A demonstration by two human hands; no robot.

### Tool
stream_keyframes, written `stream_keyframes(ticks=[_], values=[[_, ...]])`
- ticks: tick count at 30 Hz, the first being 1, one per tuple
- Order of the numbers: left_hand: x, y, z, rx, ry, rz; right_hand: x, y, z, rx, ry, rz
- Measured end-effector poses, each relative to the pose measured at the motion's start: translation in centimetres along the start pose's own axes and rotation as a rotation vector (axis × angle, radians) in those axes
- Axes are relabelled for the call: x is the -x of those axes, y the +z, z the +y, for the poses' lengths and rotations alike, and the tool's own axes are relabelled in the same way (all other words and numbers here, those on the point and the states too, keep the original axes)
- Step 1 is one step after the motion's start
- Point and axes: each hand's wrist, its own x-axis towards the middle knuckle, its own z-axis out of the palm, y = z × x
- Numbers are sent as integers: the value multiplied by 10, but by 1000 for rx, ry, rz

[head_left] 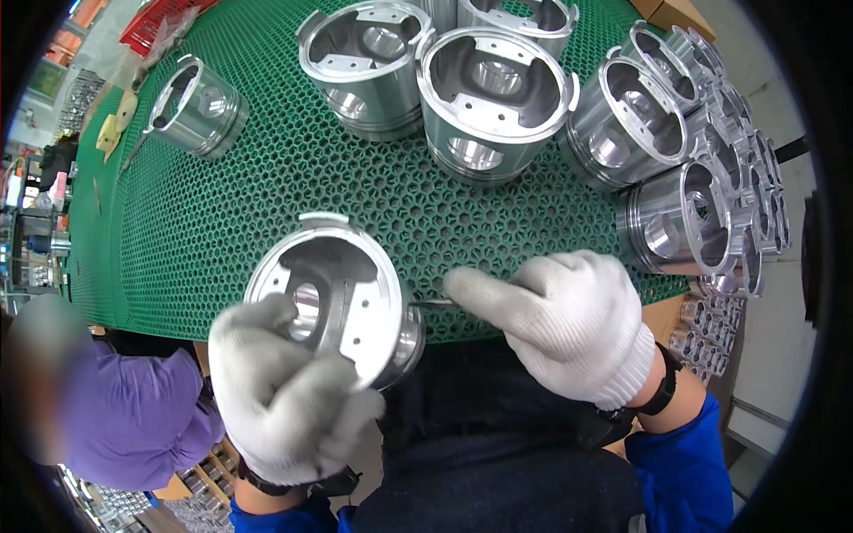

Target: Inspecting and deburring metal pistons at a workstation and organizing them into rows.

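A silvery metal piston, its hollow side turned up toward me, is tilted over the near edge of the table. My left hand, in a white knit glove, is closed around its near left rim, with the fingers curled over the skirt. In my gloved right hand is a thin metal rod-like tool, pinched under the outstretched index finger. The tool's tip reaches the right side of the piston, near the pin hole. Most of its length is hidden by the glove.
Several pistons stand beyond my hands on a green perforated mat. More pistons crowd the right side, and a lone piston is at far left. A red basket lies at the back. A person in purple is at my left.
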Motion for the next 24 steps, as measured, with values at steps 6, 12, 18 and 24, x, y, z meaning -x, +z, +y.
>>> stream_keyframes(ticks=[6, 12, 18, 24], values=[[27, 0, 23, -174, 43, -180, 9, -8, 1, -327, 179, -489], [29, 1, 10, -121, 40, -75, 8, -21, 21, -1072, 606, -647], [22, -2, -7, 192, -354, 254, 26, -23, 20, -1003, 693, -360], [24, -5, -9, 200, -433, 296, 20, -18, 21, -1043, 842, -342]])
